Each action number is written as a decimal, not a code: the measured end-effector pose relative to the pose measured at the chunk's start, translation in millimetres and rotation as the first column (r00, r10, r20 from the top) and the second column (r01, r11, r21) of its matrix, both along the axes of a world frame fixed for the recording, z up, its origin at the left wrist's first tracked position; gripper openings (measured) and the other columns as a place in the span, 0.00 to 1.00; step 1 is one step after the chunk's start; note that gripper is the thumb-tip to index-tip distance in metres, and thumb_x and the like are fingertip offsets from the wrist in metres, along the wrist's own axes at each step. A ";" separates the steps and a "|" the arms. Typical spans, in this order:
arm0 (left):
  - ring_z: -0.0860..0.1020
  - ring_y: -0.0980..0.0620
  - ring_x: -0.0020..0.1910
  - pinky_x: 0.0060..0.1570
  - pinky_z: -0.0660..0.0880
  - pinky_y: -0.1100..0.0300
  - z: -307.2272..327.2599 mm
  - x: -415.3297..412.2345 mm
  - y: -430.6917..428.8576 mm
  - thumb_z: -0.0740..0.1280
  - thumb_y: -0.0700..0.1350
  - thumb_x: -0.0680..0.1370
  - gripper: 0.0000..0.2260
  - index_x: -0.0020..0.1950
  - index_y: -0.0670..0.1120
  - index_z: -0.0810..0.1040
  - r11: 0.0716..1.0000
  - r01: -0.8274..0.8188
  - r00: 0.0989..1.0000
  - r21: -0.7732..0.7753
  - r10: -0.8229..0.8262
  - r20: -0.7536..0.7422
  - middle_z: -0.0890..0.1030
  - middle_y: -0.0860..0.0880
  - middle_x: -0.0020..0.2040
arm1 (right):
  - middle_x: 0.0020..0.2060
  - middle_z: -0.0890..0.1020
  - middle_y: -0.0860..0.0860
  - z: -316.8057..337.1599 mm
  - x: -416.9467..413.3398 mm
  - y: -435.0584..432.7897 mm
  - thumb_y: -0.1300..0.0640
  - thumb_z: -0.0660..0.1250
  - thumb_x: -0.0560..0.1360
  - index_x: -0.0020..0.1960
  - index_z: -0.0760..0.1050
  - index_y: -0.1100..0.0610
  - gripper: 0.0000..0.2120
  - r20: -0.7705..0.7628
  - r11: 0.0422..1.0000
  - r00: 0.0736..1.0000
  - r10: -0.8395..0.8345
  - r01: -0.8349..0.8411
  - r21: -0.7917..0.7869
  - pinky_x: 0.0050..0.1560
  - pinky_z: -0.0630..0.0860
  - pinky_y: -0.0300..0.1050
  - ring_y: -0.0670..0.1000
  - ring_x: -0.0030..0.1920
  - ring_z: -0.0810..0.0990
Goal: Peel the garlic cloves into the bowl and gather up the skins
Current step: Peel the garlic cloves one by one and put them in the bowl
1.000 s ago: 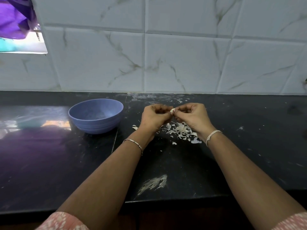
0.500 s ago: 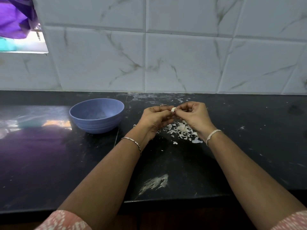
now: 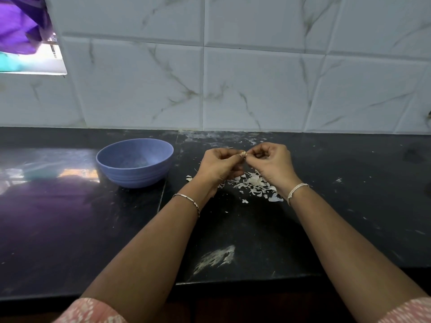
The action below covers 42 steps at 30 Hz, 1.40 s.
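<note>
Hands: L hand (image 3: 219,167) + R hand (image 3: 272,164) pinch pale garlic clove (image 3: 243,155).
Around: round blue bowl (image 3: 134,176) left, white papery skins (image 3: 254,184) below.
Change: I see none.

Black polished stone countertop (image 3: 349,206): scuffed surface, with one chalky white smear (image 3: 215,257) near its front edge and a bright reflection (image 3: 70,173) on its left part.
White glossy wall tiles with grey marble veining (image 3: 256,89): directly behind the counter.
Purple cloth (image 3: 18,26): upper left corner, above a bright window opening (image 3: 32,64).
</note>
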<state>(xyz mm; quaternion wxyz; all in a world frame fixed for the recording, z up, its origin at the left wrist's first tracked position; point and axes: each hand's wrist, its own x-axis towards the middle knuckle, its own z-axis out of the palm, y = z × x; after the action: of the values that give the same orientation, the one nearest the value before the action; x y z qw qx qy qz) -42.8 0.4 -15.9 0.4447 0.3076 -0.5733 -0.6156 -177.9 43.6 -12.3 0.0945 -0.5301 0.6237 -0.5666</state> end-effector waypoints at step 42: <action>0.78 0.53 0.32 0.36 0.81 0.60 4.3 3.4 0.1 0.70 0.38 0.77 0.06 0.51 0.36 0.81 0.986 0.067 0.997 0.153 -0.059 -0.056 0.82 0.47 0.36 | 0.43 0.79 0.47 0.9 -17.0 3.8 0.53 0.72 0.74 0.45 0.84 0.54 0.05 -0.448 0.990 0.892 -0.063 0.114 0.088 0.49 0.75 0.45 0.48 0.45 0.78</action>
<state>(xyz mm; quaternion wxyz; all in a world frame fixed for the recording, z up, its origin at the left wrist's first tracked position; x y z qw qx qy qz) -39.5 0.4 -11.6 0.4143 0.3071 -0.5217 -0.6796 -195.0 47.4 -11.4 -0.0466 -0.6103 0.6831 -0.3985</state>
